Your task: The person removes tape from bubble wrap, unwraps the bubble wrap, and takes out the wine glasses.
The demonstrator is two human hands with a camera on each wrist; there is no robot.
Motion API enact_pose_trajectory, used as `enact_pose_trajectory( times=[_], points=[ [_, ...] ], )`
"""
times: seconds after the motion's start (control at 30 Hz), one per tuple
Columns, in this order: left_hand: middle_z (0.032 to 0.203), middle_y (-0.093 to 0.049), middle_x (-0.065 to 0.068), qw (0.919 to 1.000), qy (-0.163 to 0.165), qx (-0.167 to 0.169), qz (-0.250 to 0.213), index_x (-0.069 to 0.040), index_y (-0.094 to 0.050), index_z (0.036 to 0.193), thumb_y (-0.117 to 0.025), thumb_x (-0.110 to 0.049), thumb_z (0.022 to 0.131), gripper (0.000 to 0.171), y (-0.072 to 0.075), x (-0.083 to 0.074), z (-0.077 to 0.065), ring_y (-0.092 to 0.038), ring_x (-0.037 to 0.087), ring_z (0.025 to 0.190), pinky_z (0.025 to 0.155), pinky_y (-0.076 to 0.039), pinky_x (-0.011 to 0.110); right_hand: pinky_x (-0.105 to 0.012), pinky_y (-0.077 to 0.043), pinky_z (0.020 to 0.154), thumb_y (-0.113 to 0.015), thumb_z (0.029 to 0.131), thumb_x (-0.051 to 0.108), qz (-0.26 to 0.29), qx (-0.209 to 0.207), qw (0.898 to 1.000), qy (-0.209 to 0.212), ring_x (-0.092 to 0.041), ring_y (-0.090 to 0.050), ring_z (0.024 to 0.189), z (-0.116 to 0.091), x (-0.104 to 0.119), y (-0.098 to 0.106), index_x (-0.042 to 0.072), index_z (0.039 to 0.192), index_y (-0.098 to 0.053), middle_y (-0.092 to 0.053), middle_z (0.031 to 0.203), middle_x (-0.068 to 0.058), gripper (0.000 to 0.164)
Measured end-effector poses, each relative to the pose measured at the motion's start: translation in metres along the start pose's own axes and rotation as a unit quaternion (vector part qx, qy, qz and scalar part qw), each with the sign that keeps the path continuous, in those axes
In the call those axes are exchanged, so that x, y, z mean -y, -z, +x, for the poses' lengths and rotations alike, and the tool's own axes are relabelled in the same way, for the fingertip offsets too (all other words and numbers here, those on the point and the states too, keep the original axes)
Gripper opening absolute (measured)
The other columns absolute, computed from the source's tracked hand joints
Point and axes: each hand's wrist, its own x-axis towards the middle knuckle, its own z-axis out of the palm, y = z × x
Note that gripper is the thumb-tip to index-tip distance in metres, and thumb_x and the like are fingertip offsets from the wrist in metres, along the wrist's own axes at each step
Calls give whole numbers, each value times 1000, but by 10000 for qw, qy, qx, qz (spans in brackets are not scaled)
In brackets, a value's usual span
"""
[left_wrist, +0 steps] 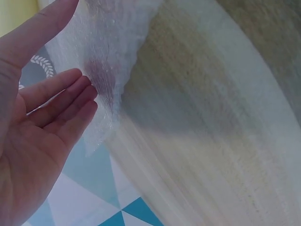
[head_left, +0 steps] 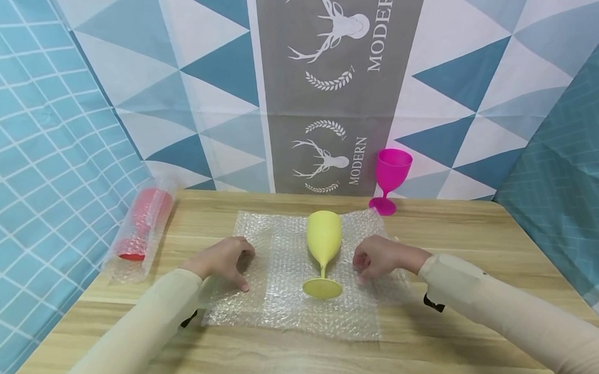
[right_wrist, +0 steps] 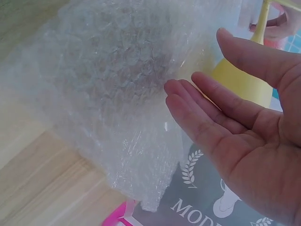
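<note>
A yellow plastic goblet [head_left: 324,236] lies on a spread sheet of bubble wrap [head_left: 290,300], its base toward me and its mouth toward the wall. To its left, my left hand [head_left: 227,261] is over the sheet's left part, thumb and fingers apart with nothing between them. My right hand [head_left: 376,257] is over the sheet's right part, close to the goblet but not touching it. In the right wrist view, the fingers [right_wrist: 211,122] are gently bent and loose beside the bubble wrap [right_wrist: 117,84]. The left wrist view shows relaxed fingers [left_wrist: 56,101] against the wrap's edge.
A red goblet rolled in bubble wrap [head_left: 141,226] lies at the table's left edge by the blue tiled-pattern cloth. At the back right stands a magenta goblet [head_left: 393,171], close to the patterned wall cloth. Wooden table surface [head_left: 268,358] extends in front of the sheet.
</note>
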Motion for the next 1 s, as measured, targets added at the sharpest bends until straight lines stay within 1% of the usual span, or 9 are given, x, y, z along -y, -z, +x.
enact_pose_trajectory(
  times=[0.13,0.3,0.5,0.6,0.77,0.9,1.0],
  points=[
    [111,-66,13,10000,-49,-26,41,2,-65,113,-91,-37,55,75,2,3,1,-62,29,103,93,-53,42,-25,-56,76,-79,74,15,81,-43,10000,-35,-21,-69,85,2,1,6,-3,99,-69,-73,95,-15,32],
    [109,-68,14,9999,-96,-7,142,1,-68,111,-92,-37,54,73,6,5,4,-64,28,100,91,-54,40,-26,-57,77,-75,76,13,206,-74,9997,-60,-22,-70,87,6,2,16,-5,101,-68,-73,97,-18,31],
    [108,-70,13,10000,14,70,63,0,-70,108,-92,-34,54,68,10,6,8,-65,27,99,90,-55,40,-28,-58,81,-78,78,21,456,262,9984,-227,-21,-70,92,10,3,31,-6,108,-67,-72,104,-19,42],
    [108,-69,13,9999,115,64,6,0,-70,109,-92,-32,54,67,8,6,8,-64,26,100,91,-54,40,-30,-58,83,-79,78,23,578,440,9967,-371,-22,-70,96,11,4,41,-6,111,-66,-71,108,-20,46],
    [106,-69,12,9999,151,-20,-8,1,-70,107,-91,-31,56,65,2,5,7,-63,23,97,90,-54,39,-31,-58,85,-78,78,23,914,559,9917,-706,-23,-69,100,15,4,51,-5,114,-65,-71,110,-18,47],
    [100,-68,8,9999,94,-40,36,0,-71,104,-92,-32,55,62,0,3,7,-61,18,90,83,-55,34,-33,-57,88,-76,80,27,1071,435,9877,-1055,-23,-69,102,17,2,57,-3,116,-65,-72,110,-15,49],
    [97,-68,7,9999,45,-79,66,0,-71,102,-92,-31,55,60,0,2,8,-60,17,86,80,-54,31,-37,-56,92,-75,81,31,1326,330,9801,-1440,-24,-69,103,19,1,61,0,119,-65,-72,112,-13,49]
  ],
)
